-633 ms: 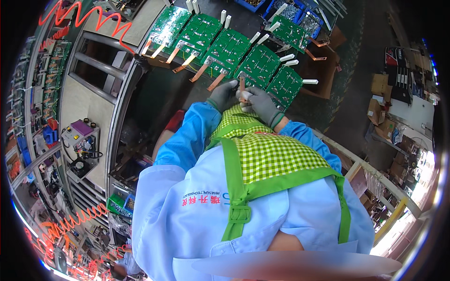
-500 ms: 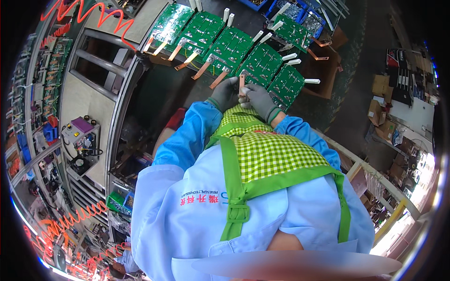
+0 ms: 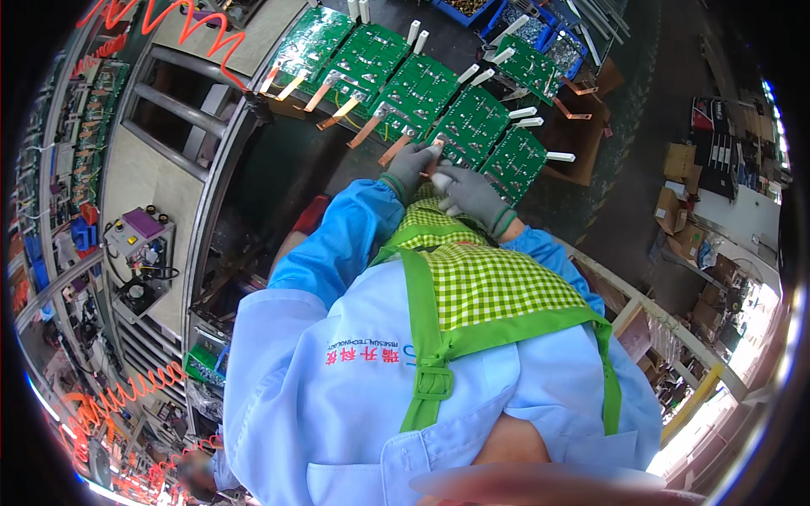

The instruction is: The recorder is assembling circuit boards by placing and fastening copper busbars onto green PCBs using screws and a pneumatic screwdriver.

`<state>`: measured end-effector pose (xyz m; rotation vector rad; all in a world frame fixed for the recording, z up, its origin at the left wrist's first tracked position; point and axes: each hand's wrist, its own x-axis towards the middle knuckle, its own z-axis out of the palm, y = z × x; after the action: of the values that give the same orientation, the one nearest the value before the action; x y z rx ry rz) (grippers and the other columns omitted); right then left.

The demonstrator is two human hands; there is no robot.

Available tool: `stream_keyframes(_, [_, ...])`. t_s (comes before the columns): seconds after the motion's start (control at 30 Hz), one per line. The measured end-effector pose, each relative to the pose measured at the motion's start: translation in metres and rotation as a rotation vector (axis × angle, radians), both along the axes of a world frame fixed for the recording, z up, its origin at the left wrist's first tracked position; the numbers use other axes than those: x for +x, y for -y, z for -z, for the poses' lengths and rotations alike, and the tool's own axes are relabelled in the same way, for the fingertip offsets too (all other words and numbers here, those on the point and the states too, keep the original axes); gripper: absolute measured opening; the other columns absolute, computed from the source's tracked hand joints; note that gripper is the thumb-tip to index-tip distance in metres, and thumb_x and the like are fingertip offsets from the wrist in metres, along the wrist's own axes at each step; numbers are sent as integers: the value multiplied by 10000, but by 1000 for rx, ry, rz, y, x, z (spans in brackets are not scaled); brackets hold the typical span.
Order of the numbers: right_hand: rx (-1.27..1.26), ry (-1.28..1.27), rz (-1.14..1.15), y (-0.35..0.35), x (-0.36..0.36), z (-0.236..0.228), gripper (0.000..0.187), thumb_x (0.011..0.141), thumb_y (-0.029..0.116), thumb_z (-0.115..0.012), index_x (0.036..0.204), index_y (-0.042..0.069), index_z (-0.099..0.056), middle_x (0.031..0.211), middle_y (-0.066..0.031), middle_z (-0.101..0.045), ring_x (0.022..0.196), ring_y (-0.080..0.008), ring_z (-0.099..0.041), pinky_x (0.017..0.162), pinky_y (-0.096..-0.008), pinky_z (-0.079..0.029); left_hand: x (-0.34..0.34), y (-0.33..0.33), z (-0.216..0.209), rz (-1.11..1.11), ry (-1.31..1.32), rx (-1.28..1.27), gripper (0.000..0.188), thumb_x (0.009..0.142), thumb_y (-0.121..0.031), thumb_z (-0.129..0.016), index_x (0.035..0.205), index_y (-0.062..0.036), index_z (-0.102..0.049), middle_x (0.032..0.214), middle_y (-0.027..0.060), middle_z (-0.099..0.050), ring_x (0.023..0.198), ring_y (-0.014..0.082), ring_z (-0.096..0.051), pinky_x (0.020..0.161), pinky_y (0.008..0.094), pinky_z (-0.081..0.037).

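1. Head view: left hand (image 3: 409, 164), fingertips gathered at a copper strip (image 3: 433, 160); pinching cannot be told.
2. Right hand (image 3: 474, 197), fingers curled beside the strip; grip unclear.
3. The strip is between both hands, at a green circuit board's (image 3: 471, 126) near edge.

We are facing a row of rectangular green circuit boards (image 3: 418, 88), with open blue plastic bins (image 3: 461, 18) sitting beyond, a brown cardboard box (image 3: 584, 158) lying right and a boxy grey metal unit (image 3: 129, 243) standing left.
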<state>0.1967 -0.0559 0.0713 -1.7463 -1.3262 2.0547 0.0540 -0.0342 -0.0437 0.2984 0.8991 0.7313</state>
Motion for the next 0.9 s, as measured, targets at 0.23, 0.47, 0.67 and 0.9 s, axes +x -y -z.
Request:
stream_keyframes(0.23, [343, -266, 152, -50, 114, -85, 374, 897, 238, -499, 1201, 20, -506, 1024, -83, -588, 844, -128, -579, 711, -231, -471, -5, -4, -27, 67, -130, -91, 291, 863, -233, -597, 992, 25, -555, 776, 61, -590, 575, 88, -545, 459, 192, -424])
stream_keyframes(0.47, [715, 346, 292, -201, 264, -68, 324, 860, 211, -539, 1137, 47, -578, 1039, -54, -611, 824, -100, -591, 685, -229, -479, -10, -4, -26, 73, -186, -129, 292, 857, -267, -609, 997, -13, -573, 727, 29, -576, 519, 38, -477, 436, 169, -382])
stream_keyframes(0.67, [1027, 724, -336, -283, 339, 54, 319, 797, 246, -605, 1091, 122, -613, 1080, -109, -595, 966, -258, -581, 821, -342, -466, 0, -5, -36, -12, -144, -186, 264, 877, -241, -583, 991, -4, -569, 706, 17, -540, 511, 37, -454, 433, 137, -367])
stream_keyframes(0.9, [883, 920, -444, -303, 320, 90, 293, 775, 285, -626, 1051, 184, -622, 1140, -135, -531, 985, -326, -554, 837, -407, -452, -7, 7, -18, 19, -216, -153, 288, 854, -270, -601, 947, 0, -563, 723, 35, -547, 545, 57, -481, 459, 154, -374])
